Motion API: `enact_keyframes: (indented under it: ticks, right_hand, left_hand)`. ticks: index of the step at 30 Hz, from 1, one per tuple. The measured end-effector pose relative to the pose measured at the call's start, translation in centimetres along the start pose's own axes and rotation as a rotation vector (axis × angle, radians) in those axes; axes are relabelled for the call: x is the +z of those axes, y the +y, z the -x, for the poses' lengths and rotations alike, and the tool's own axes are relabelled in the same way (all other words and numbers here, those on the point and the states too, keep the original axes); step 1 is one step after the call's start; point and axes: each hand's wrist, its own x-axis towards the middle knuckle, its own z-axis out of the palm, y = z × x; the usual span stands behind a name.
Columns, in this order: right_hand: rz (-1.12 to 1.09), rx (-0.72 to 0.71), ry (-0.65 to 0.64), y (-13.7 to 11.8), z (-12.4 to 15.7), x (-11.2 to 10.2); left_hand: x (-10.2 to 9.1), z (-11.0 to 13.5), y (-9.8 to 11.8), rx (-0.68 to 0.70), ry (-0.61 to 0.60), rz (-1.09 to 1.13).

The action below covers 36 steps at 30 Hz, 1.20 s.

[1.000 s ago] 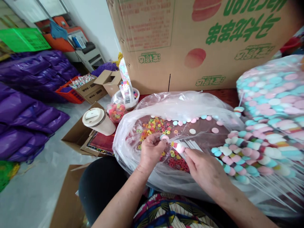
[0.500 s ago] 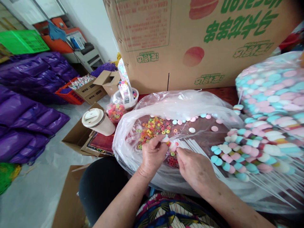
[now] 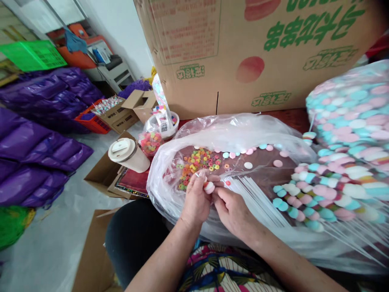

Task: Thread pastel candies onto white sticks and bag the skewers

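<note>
From my remote view I have the left hand (image 3: 199,198) closed on a marshmallow skewer (image 3: 209,186), thumb and fingers pinching its small pink, white and red pieces. The right hand (image 3: 232,207) meets it from the other side, fingers curled in and fingertips right beside the lowest marshmallow; I cannot tell whether they are clamped on the stick, since the hand covers it. So the skewer sits between my two hands, at the grip itself.

Just beyond the right fingers I see a small red piece (image 3: 228,183), and past it a bundle of white sticks (image 3: 255,198) slanting away to the right of the grip. Ahead of the left hand lies a scatter of colored ring candies (image 3: 197,162). Farther out from the grip are loose marshmallow discs (image 3: 278,163) in pink, white and blue, all within the clear plastic sheet (image 3: 219,125).

Well to the right of the grip I have a pile of filled skewers (image 3: 316,198), with a bulging bag of marshmallows (image 3: 349,105) behind it. To the left of the grip stands a lidded tumbler (image 3: 129,156), near a small bag of gummy rings (image 3: 152,142). A large printed carton (image 3: 197,93) rises behind everything.
</note>
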Motion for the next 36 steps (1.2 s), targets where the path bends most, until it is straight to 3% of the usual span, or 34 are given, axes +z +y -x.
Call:
enact_keyframes:
  ticks: [5,9,11,13,16,18,21,23,25,27,32,36]
  right_hand:
    - [0.125,0.085,-0.144,-0.1,0.9,1.1]
    - [0.168,0.138,-0.129,-0.2,0.9,1.9]
    - [0.134,0.139,-0.101,-0.1,0.7,2.0]
    - [0.045,0.109,-0.062,0.5,0.5,1.4]
    - [-0.038,0.096,-0.006,2.1,0.6,-0.8]
    - [0.011,0.125,0.042,3.1,0.9,-2.5]
    - [0.088,0.140,0.076,4.1,1.5,-3.9]
    - [0.096,0.127,0.052,4.2,1.7,-3.8]
    - [0.121,0.125,0.026,4.1,1.7,-3.3]
    - [0.173,0.125,0.012,4.0,1.7,-2.8]
    - [0.290,0.084,-0.081,3.8,1.4,-1.8]
    - [0.359,0.089,-0.133,3.3,1.5,-1.1]
  left_hand:
    - [-0.1,0.2,-0.4,0.042,0.063,0.035]
    - [-0.2,0.4,-2.5,0.118,0.168,0.001]
    - [-0.1,0.4,-3.5,0.101,0.239,-0.010]
    - [-0.1,0.4,-3.7,0.045,0.221,-0.087]
    - [-0.5,-0.1,-2.1,0.000,-0.014,-0.367]
    - [-1.0,-1.2,-0.4,0.124,-0.078,-0.659]
    - [-1.8,-3.5,1.4,0.399,0.044,-1.298]
    - [-2.1,-4.7,1.7,0.460,0.092,-1.628]
    - [-2.3,-5.2,1.5,0.472,0.109,-1.758]
    - [-2.5,-5.1,1.2,0.461,0.115,-1.661]
    - [-3.2,-3.5,0.4,0.207,0.126,-0.939]
    - [-3.3,-2.7,-0.5,0.119,0.187,-0.672]
